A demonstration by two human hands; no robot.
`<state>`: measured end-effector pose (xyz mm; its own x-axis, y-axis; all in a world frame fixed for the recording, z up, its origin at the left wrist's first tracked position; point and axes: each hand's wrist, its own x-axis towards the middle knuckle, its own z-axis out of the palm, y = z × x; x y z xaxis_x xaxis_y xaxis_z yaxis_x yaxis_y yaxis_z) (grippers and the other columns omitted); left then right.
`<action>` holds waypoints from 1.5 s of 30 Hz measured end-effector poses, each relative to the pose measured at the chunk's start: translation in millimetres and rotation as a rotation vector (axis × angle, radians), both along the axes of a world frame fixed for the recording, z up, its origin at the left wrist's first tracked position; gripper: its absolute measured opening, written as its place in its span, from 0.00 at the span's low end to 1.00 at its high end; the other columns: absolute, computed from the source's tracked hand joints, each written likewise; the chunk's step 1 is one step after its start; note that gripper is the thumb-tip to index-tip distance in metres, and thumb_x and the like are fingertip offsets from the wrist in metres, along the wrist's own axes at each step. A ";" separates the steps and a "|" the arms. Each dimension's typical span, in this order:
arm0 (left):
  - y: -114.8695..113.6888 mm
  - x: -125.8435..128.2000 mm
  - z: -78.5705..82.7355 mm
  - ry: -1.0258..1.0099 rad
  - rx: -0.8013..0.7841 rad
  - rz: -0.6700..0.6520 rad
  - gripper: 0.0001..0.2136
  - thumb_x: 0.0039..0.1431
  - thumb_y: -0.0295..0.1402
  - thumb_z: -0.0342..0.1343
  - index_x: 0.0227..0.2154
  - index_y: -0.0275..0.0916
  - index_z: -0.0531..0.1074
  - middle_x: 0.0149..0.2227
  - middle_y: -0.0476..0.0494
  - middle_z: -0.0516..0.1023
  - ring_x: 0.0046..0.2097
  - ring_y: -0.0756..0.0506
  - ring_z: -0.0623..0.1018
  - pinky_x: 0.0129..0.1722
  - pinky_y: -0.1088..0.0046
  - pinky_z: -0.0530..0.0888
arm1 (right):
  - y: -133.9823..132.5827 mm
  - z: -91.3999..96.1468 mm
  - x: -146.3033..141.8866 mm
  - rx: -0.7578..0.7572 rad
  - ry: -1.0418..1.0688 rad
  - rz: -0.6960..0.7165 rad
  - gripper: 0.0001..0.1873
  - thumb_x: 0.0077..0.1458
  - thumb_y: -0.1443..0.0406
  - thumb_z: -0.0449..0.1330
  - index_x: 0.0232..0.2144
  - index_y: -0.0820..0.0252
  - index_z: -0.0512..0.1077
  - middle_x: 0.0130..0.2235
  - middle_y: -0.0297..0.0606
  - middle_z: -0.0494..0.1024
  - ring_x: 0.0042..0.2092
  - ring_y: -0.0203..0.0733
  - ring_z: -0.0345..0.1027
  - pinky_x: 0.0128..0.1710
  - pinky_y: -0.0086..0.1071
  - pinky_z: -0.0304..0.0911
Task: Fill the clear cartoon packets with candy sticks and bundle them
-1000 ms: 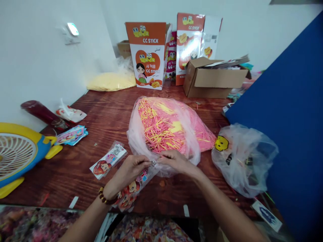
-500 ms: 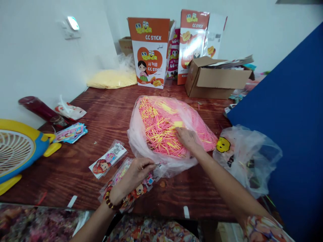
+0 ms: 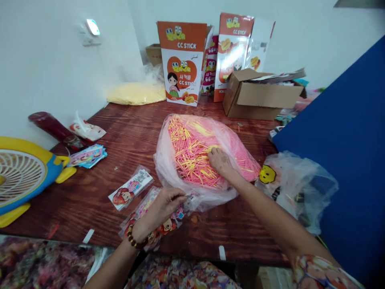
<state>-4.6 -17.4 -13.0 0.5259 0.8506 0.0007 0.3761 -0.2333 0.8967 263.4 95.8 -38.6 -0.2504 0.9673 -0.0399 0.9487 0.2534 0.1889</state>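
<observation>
A large clear plastic bag (image 3: 164, 156) lies wide open on the table, full of thin pink and yellow sticks (image 3: 192, 156). My right hand (image 3: 221, 161) is inside its mouth, fingers curled down into the sticks, with the fingertips partly hidden. At the bag's near edge my left hand (image 3: 170, 204) pinches the end of a small clear packet (image 3: 191, 196), thumb against fingers. Beneath that hand several printed clear packets (image 3: 168, 226) with a cartoon girl are spread out. A similar stack of packets (image 3: 130, 188) sits to their left.
A crumpled plastic bag (image 3: 296, 188) with a yellow face stands at right, near a blue panel (image 3: 339, 132). Printed cartons (image 3: 182, 64) and an open cardboard box (image 3: 261, 98) line the back. At left are a yellow-and-blue fan (image 3: 48, 176), a dark red bottle (image 3: 54, 128) and tissues (image 3: 87, 129).
The right hand's fingers have curled in more among the sticks. My left hand keeps its pinch on the small packet. The whole view has shifted slightly.
</observation>
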 end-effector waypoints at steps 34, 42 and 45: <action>-2.1 10.4 2.8 -0.232 -0.213 0.212 0.13 0.57 0.40 0.58 0.26 0.34 0.76 0.25 0.48 0.73 0.29 0.50 0.69 0.31 0.76 0.65 | -51.7 -45.1 -19.1 -0.086 1.559 -0.254 0.11 0.52 0.54 0.56 0.32 0.53 0.64 0.31 0.34 0.78 0.40 0.46 0.71 0.46 0.39 0.62; 0.9 13.0 -1.8 -0.307 -0.276 0.276 0.13 0.55 0.40 0.60 0.24 0.34 0.75 0.23 0.49 0.71 0.27 0.51 0.67 0.29 0.76 0.63 | -58.1 -36.9 -24.1 -0.108 1.580 -0.263 0.13 0.54 0.52 0.55 0.31 0.55 0.66 0.31 0.34 0.80 0.41 0.44 0.72 0.47 0.39 0.62; 1.7 13.5 -3.2 -0.316 -0.292 0.261 0.13 0.55 0.40 0.60 0.25 0.33 0.75 0.24 0.49 0.72 0.27 0.51 0.68 0.30 0.76 0.64 | -58.2 -32.9 -25.4 -0.133 1.588 -0.299 0.13 0.52 0.52 0.57 0.30 0.56 0.66 0.29 0.33 0.79 0.37 0.43 0.71 0.43 0.37 0.62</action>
<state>9.0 -15.7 -16.2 0.3083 0.9421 -0.1320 0.0885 0.1098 0.9900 238.0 37.6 -71.5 0.0676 0.9975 -0.0216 0.1716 -0.0330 -0.9846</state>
